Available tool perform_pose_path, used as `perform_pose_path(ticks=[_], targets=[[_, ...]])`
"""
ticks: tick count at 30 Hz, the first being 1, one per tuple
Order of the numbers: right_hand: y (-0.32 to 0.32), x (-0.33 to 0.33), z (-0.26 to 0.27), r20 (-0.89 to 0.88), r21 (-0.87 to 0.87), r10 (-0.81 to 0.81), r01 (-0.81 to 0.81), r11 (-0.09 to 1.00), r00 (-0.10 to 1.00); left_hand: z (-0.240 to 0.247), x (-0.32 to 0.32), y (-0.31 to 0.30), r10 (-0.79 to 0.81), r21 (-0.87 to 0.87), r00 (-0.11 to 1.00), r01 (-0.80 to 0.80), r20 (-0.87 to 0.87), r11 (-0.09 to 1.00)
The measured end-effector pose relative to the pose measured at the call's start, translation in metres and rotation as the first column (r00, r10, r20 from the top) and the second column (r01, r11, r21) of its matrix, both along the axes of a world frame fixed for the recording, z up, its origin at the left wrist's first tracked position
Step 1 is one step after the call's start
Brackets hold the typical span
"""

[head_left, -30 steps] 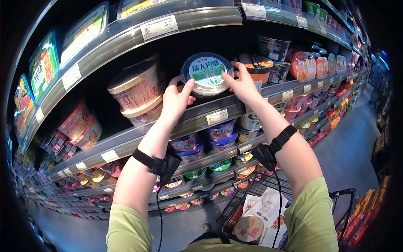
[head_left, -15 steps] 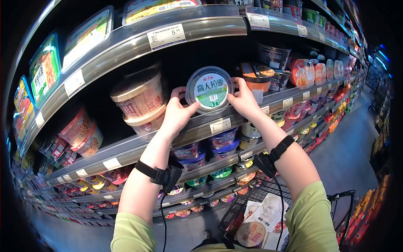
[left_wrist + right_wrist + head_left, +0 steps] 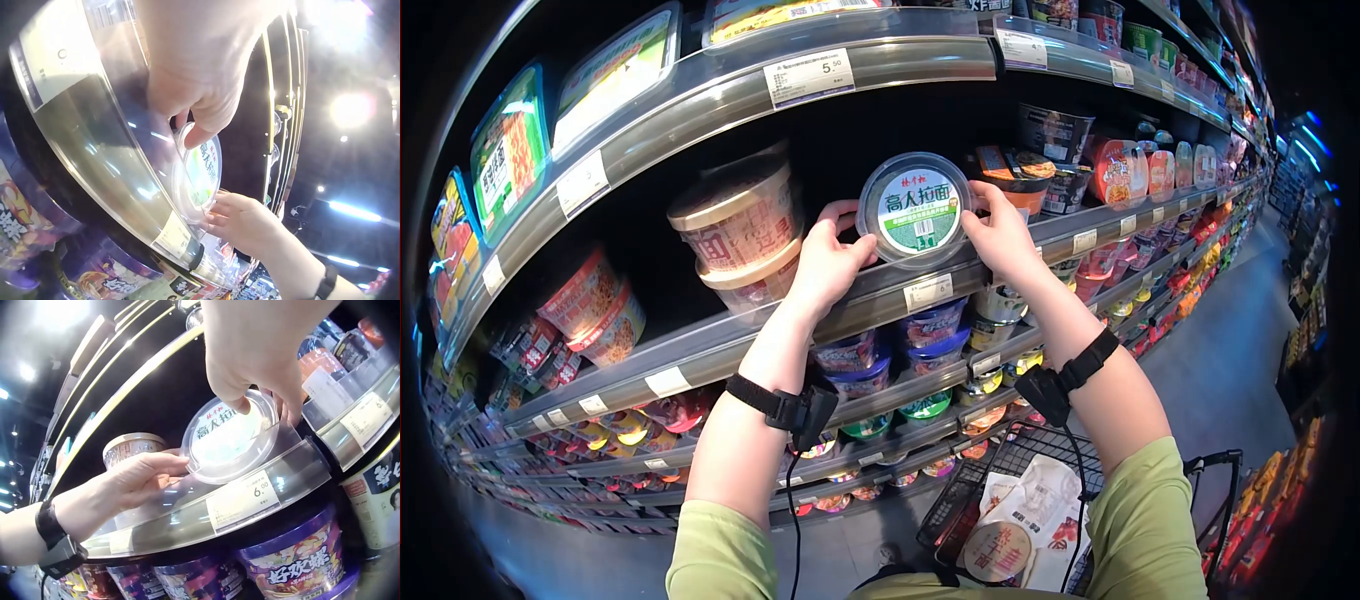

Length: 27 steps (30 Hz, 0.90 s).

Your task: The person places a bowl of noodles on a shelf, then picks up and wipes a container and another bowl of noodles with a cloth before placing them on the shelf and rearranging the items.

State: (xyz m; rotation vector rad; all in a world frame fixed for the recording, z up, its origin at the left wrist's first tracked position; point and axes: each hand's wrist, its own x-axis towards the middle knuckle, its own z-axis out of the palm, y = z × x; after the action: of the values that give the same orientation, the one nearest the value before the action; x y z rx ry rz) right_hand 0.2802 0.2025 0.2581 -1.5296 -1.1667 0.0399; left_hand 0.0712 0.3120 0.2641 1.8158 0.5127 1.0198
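Observation:
A round clear-lidded bowl (image 3: 914,212) with a green and white label stands tilted up at the shelf's front edge, its lid facing the camera. My left hand (image 3: 830,262) grips its left rim, the thumb on the near side. Its right rim is between the thumb and fingers of my right hand (image 3: 1000,232). In the right wrist view the bowl (image 3: 231,434) is just behind the clear shelf lip, above a 6.00 price tag (image 3: 244,501). The left wrist view shows the left thumb over the lid's edge of the bowl (image 3: 201,175).
Stacked paper tubs (image 3: 735,225) stand left of the bowl, orange and black cups (image 3: 1012,180) to its right. A shelf edge (image 3: 900,62) runs above. Purple tubs (image 3: 935,335) fill the shelf below. A black basket cart (image 3: 960,500) holding packages stands at the lower right.
The bowl has tipped upright, so its lid faces the camera more, and sits slightly farther right and lower in the head view. Both hands have moved with it, still gripping.

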Motion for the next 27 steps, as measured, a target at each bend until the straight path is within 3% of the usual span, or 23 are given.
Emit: perform_pose_path(ticks=[5, 8, 9, 11, 15, 16, 17, 20, 22, 24, 27], targets=[[-0.002, -0.002, -0.003, -0.001, 0.006, -0.02, 0.02, 1.0, 1.0, -0.004, 0.004, 0.003, 0.113, 0.116, 0.993, -0.11, -0.02, 0.987], [-0.003, -0.004, -0.003, -0.02, 0.013, -0.054, 0.054, 0.998, 0.998, -0.004, 0.003, 0.005, 0.166, 0.06, 0.986, -0.166, -0.005, 0.984], [-0.005, -0.005, 0.0, -0.002, -0.07, -0.053, 0.052, 0.996, 0.999, -0.002, 0.003, 0.005, 0.163, 0.06, 0.987, -0.162, -0.004, 0.985], [-0.008, -0.006, 0.006, 0.007, -0.18, -0.035, 0.036, 0.983, 0.999, 0.003, 0.002, 0.006, 0.177, 0.048, 0.954, -0.171, -0.24, 0.984], [-0.001, -0.005, 0.01, 0.009, -0.138, -0.039, 0.04, 0.99, 0.999, -0.003, 0.005, 0.01, 0.113, 0.058, 0.983, -0.106, -0.146, 0.993], [0.002, -0.002, 0.009, 0.009, -0.137, -0.04, 0.041, 0.99, 0.999, -0.005, 0.005, 0.009, 0.03, -0.004, 0.999, -0.03, -0.037, 1.0], [0.007, 0.001, 0.007, -0.029, -0.094, -0.015, 0.012, 0.996, 0.999, -0.006, 0.006, 0.009, -0.048, -0.057, 0.996, 0.053, 0.078, 0.997], [0.023, 0.01, 0.002, -0.056, -0.009, 0.011, -0.012, 1.0, 0.998, -0.005, 0.005, 0.01, -0.076, -0.01, 0.987, 0.078, 0.141, 0.997], [0.027, 0.006, 0.001, -0.05, 0.029, 0.008, -0.007, 1.0, 0.999, -0.006, 0.004, 0.011, -0.04, 0.011, 0.994, 0.04, 0.1, 0.999], [0.028, -0.001, -0.003, -0.208, 0.298, 0.143, -0.077, 0.951, 0.968, -0.006, 0.003, 0.012, -0.005, 0.034, 0.998, 0.003, 0.063, 0.999], [0.024, -0.003, 0.0, -0.19, 0.331, 0.239, -0.167, 0.929, 0.952, -0.006, 0.001, 0.012, -0.056, -0.017, 0.988, 0.059, 0.142, 0.998]])
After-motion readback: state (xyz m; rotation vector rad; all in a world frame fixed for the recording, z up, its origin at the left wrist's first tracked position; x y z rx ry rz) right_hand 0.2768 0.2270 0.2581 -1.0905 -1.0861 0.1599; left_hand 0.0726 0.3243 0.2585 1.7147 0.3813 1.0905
